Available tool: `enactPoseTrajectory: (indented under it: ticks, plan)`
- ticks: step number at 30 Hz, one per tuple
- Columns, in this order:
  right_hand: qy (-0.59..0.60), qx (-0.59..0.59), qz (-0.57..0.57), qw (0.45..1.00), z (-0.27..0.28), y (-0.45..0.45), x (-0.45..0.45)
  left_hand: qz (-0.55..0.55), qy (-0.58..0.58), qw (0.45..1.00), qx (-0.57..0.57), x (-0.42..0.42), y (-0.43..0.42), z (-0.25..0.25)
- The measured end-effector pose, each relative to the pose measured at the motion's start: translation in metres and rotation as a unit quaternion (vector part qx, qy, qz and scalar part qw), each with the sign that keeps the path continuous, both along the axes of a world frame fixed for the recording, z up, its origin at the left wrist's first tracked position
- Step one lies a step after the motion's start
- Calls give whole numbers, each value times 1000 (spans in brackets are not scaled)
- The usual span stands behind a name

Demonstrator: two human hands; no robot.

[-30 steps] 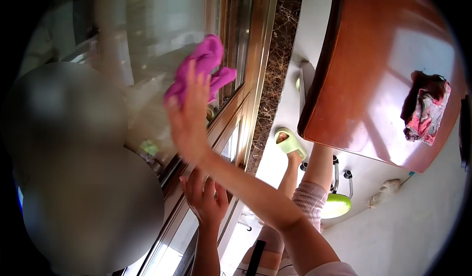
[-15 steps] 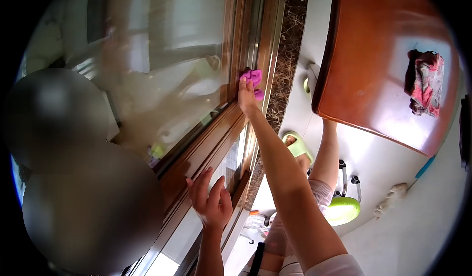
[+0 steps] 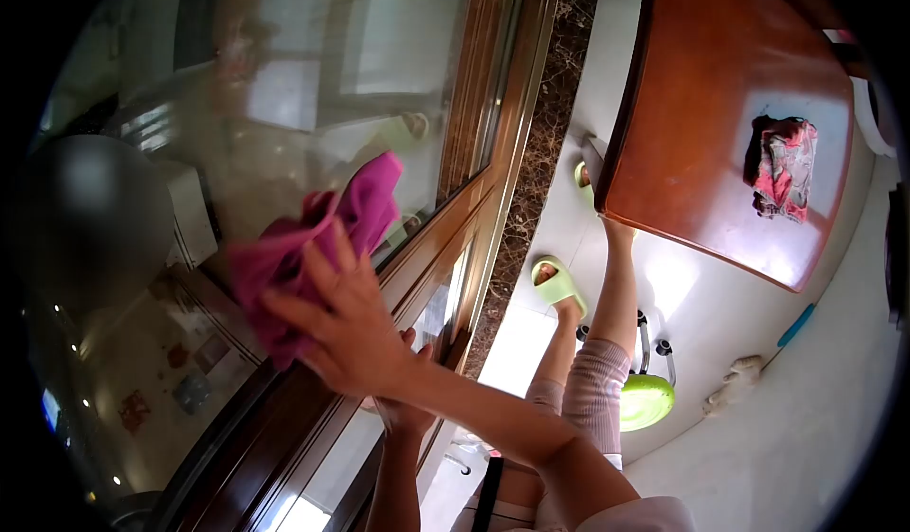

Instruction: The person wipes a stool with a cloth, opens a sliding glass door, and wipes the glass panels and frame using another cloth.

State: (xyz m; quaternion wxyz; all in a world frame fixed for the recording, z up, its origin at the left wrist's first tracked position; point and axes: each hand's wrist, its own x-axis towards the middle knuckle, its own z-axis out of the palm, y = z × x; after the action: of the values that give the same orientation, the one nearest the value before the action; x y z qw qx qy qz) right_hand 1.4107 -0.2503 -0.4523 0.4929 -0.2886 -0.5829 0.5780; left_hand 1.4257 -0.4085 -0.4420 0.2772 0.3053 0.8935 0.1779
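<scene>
My right hand presses a magenta cloth against the glass pane of a brown-framed sliding door. Its fingers are spread over the cloth, and the cloth's loose upper corner stands out past them. Below and partly behind my right forearm is my left hand, at the brown door frame. Only some of its fingertips show, stretched out with nothing seen in them. Whether it touches the frame is hard to tell.
A reddish-brown table stands to the right, with a crumpled patterned cloth on it. A green-seated stool with metal legs is near my legs. I wear light green slippers. A dark marbled strip runs along the door.
My right hand has moved left and down with the cloth, from the frame's edge onto the glass, and the cloth has spread out. My right forearm now partly covers my left hand.
</scene>
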Motion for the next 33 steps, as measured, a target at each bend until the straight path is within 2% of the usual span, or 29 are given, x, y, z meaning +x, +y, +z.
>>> enactPoseTrajectory:
  ticks: [1,3,6,9,11,13,14,16,17,19,20,23,24,27,28,31,32,33]
  plan:
    - [-37,-79,-5,996,-29,8,-5,-274,164,947,-28,-10,6,14]
    - [-61,-223,-30,972,-97,32,-8,-282,163,945,-30,-6,16,14]
    - [-80,-412,-38,907,-206,4,-16,-272,177,946,-6,-1,15,11]
    - [-98,-481,-31,871,-250,-52,-27,-269,193,944,3,2,14,13]
    - [-105,-526,-23,843,-253,-77,-28,-258,219,941,23,1,12,14]
    - [-47,-510,24,859,-154,-80,-3,-248,238,938,42,4,6,13]
    - [-6,-468,17,884,-99,-71,10,-244,245,937,53,4,2,12]
    - [2,-434,42,900,-69,-96,17,-206,232,946,98,6,-5,9]
    - [15,-465,32,885,-79,-96,17,-219,249,939,88,7,-5,8]
    - [41,-524,10,850,-124,-100,9,-247,282,925,69,9,2,8]
    - [48,-579,0,814,-155,-104,3,-254,277,924,66,10,5,6]
    - [69,-721,-36,688,-297,-125,-16,-252,250,932,68,15,12,-12]
    - [71,-703,-26,707,-353,-141,-22,-253,238,935,77,15,14,-20]
    - [19,-733,-33,679,-385,-101,-19,-261,234,935,57,12,27,-38]
    - [16,-736,-38,675,-439,-118,-27,-260,226,937,52,10,32,-41]
    - [87,-760,-66,640,-472,-69,-34,-260,215,941,29,4,52,-50]
    - [-16,-774,-61,630,-434,-16,-29,-255,209,943,41,1,57,-55]
    - [-58,-735,-96,669,-453,0,-39,-251,207,945,36,-2,62,-57]
